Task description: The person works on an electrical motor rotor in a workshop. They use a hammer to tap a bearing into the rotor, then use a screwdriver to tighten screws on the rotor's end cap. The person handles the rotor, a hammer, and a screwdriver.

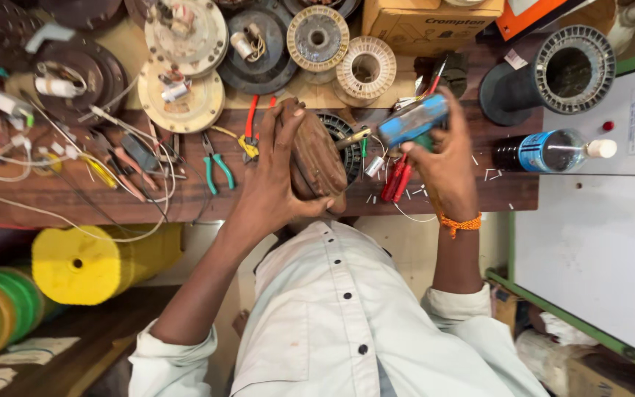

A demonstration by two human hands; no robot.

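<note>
At the bench edge, we grip a brown, worn motor body upright with our left hand, fingers wrapped over its top and side, pressed close together. Our right hand clenches a blue-handled tool, its metal tip touching the motor body's upper side. Risks as we judge them: the tip could skid off the curved casing toward the left fingers just beside it. The one-handed hold could let the body tip off the edge. Red-handled pliers and loose wire scraps beneath the right hand could snag.
</note>
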